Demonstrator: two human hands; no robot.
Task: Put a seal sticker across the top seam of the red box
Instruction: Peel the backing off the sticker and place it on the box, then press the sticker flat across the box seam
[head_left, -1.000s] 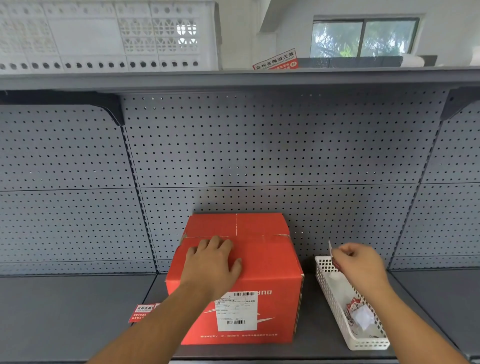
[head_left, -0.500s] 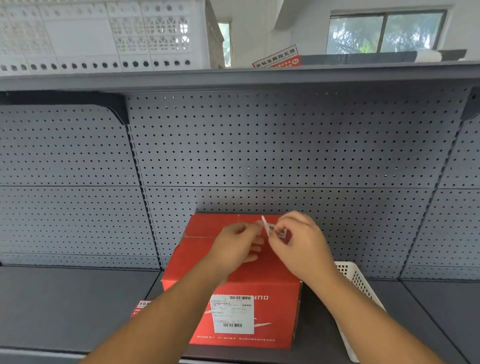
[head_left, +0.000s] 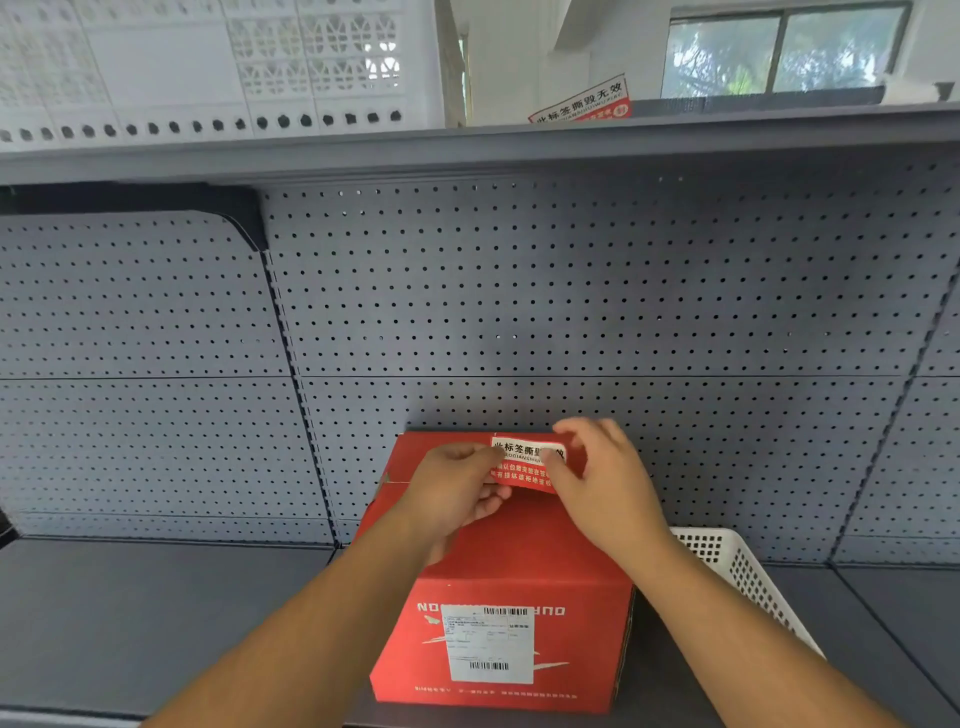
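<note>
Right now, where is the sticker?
In the head view the seal sticker is held between the left hand and right hand, just over the back of the red box, near the pegboard wall.

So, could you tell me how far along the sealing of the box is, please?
Done: a sticker has been picked and is spread flat over the red box top. In hand: the left hand and right hand each pinch one end of it. Left: lay it across the seam and press it down; whether it touches yet is unclear.
</note>
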